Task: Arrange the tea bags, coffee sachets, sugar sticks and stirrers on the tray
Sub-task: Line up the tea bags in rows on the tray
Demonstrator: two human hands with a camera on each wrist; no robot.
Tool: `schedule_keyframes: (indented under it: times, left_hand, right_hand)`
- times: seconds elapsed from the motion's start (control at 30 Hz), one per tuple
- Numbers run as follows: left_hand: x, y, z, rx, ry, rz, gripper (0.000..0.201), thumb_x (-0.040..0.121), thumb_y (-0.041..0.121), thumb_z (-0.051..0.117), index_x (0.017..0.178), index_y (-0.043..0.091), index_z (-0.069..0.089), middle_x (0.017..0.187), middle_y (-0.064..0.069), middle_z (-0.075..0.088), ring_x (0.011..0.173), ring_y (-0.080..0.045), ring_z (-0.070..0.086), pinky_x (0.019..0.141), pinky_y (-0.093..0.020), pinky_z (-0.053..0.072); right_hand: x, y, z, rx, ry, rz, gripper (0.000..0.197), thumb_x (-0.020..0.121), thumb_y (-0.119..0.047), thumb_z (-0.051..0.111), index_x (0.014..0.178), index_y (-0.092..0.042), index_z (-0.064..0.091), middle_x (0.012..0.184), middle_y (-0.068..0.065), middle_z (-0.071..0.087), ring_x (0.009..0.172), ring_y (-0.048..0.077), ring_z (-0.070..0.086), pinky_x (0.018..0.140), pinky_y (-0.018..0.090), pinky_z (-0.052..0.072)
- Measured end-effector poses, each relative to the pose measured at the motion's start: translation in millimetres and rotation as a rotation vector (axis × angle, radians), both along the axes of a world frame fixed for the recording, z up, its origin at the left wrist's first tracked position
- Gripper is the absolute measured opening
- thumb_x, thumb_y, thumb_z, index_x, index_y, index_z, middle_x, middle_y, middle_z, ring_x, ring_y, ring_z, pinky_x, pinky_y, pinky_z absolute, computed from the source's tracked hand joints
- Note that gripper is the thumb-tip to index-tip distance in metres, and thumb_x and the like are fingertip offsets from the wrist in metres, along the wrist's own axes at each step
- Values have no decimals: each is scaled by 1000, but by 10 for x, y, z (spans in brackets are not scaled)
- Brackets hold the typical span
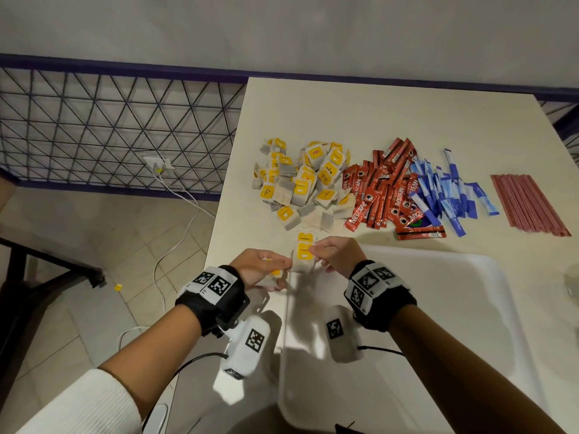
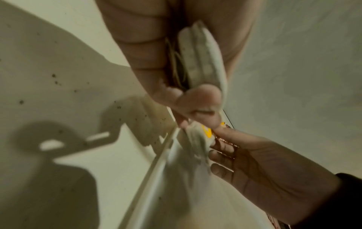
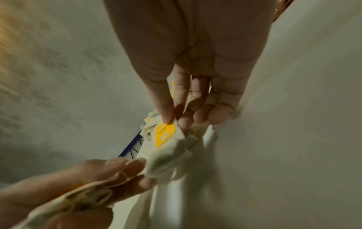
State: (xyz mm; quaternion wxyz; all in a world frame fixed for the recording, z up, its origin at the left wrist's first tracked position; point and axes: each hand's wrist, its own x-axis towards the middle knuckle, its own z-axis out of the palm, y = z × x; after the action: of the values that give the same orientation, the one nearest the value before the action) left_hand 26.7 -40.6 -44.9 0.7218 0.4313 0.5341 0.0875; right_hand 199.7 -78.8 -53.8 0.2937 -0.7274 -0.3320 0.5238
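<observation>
Both hands are working above the tray's (image 1: 438,277) far-left corner. The left hand (image 1: 260,267) is gripping a small stack of tea bags (image 2: 199,62); the right hand (image 1: 336,255) is pinching one tea bag (image 1: 303,260) at its yellow tag. These bags are probably light, soft, tearable paper — take hold by the body, not the string.

Both wrists wear black straps: left wrist strap (image 1: 216,296), right wrist strap (image 1: 380,296). Each carries white blocks printed with black square fiducial markers. White camera pods hang below, also tagged, black cables trailing. White ribbed sleeve (image 1: 78,405) on left arm.
</observation>
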Motion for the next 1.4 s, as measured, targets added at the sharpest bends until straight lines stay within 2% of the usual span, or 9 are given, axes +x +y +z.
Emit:
schedule_keyframes:
  times: [0.13,0.37,0.47,0.53,0.77,0.93,1.2,1.3,1.4]
  left_hand:
    - [-64,88,57,21,20,-18,24,93,10,52,71,3,60,58,-1,61,36,-10,52,37,-15,40]
    - [-181,230,46,18,79,62,24,90,12,58,68,5,59,63,-5,62,40,-14,54,36,-17,38]
    - [-130,247,34,81,149,-40,10,87,11,61,78,7,58,77,-8,65,47,-19,57,41,-20,39]
    - [-57,235,38,119,156,-65,4,85,9,64,82,12,63,86,-11,64,42,-16,52,44,-22,40]
    - [127,158,52,168,152,-155,5,84,15,67,85,10,65,72,-9,55,35,-5,49,40,-15,42]
    - [115,96,-6,90,140,-164,13,81,26,70,72,18,66,69,-1,57,48,-12,54,69,-31,45]
    - [76,90,19,-30,139,-178,6,90,9,59,90,9,65,74,-5,60,35,-8,50,36,-12,39]
    - [57,119,1,-23,130,-118,6,87,10,62,91,8,67,62,-4,56,39,-11,48,35,-12,33]
    - [55,143,-16,0,160,-124,8,88,9,61,82,12,66,65,-6,55,37,-11,48,36,-12,30]
  right_hand:
    - [22,44,-66,-6,-88,19,17,87,-17,60,96,-5,68,63,-4,57,58,11,49,52,18,42]
    - [52,68,-85,6,-158,61,5,84,-19,62,82,-16,66,66,-7,57,78,20,56,77,34,49]
    - [41,73,-49,3,-122,45,5,85,-18,62,87,-13,64,65,-3,59,74,22,57,67,30,48]
    - [32,73,-20,-1,-102,69,10,86,-17,60,92,-9,64,64,-1,59,68,21,57,61,26,46]
    - [33,2,112,47,71,74,5,90,-7,55,95,-7,57,65,3,56,57,11,52,45,13,42]
    - [27,-31,101,60,90,-4,4,91,-7,55,94,-4,56,64,4,55,50,9,52,46,16,43]
    - [-10,31,-34,-36,-17,-42,23,89,-16,59,103,0,63,67,1,56,58,14,51,54,23,44]
    - [-6,59,-72,-49,-79,-37,20,87,-20,60,97,-4,66,64,-1,55,57,16,50,56,25,44]
    - [-20,73,-93,-34,-175,-21,21,86,-21,60,96,-5,67,62,-5,53,67,20,53,67,30,48]
